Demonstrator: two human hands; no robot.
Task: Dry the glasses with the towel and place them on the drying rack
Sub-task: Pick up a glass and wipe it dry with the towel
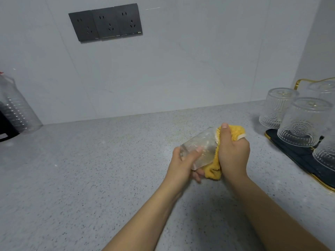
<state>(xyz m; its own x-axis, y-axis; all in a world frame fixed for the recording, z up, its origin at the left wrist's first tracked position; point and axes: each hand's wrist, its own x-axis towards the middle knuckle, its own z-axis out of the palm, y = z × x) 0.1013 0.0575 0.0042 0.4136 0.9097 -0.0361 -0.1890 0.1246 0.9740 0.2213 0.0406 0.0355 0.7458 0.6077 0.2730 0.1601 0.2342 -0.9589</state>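
A clear embossed glass (199,147) lies tilted on its side above the counter, its base toward the left. My left hand (183,165) grips it around the base end. My right hand (233,151) clutches a yellow towel (213,169) pressed against the glass's open end; part of the towel is pushed into or around the mouth. At the right edge stands the drying rack (299,156), a dark tray with a gold rim, holding several glasses upside down, the nearest one (304,122) in front.
The grey speckled countertop (90,178) stretches left and toward me. A large clear plastic bottle (16,104) and a black object stand at the far left against the wall. A dark socket panel (106,22) sits on the white wall.
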